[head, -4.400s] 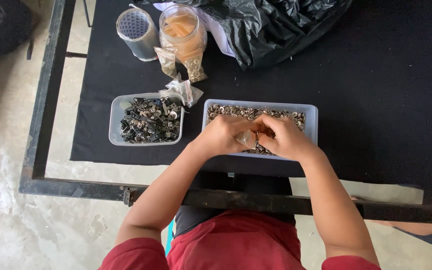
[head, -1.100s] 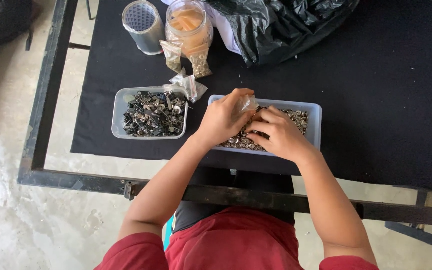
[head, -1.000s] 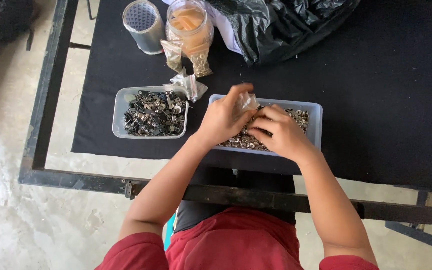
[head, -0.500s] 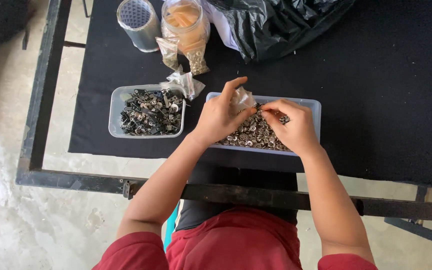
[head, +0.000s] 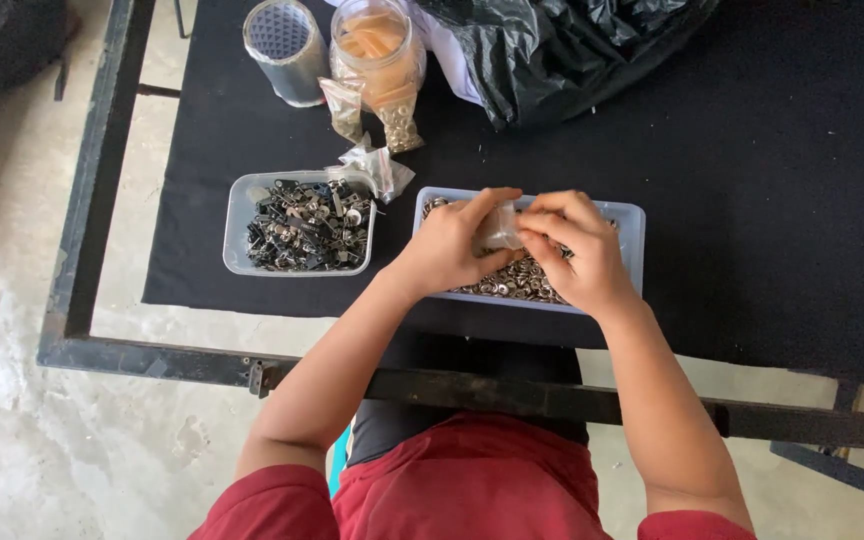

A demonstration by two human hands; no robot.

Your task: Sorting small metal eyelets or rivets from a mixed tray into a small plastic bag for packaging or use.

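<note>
Right hand (head: 577,250) returned; two hands grip one bag (head: 501,226).

**Counts on the surface**

Two hands (head: 512,240) meet at the frame's centre over one small clear bag (head: 501,228). Two plastic trays: one (head: 242,215) left of centre with dark metal pieces, one (head: 630,222) at centre with too many small silvery rings to count. One tape roll (head: 287,40), one clear jar (head: 380,45), one black plastic sheet (head: 562,50) along the top.
</note>
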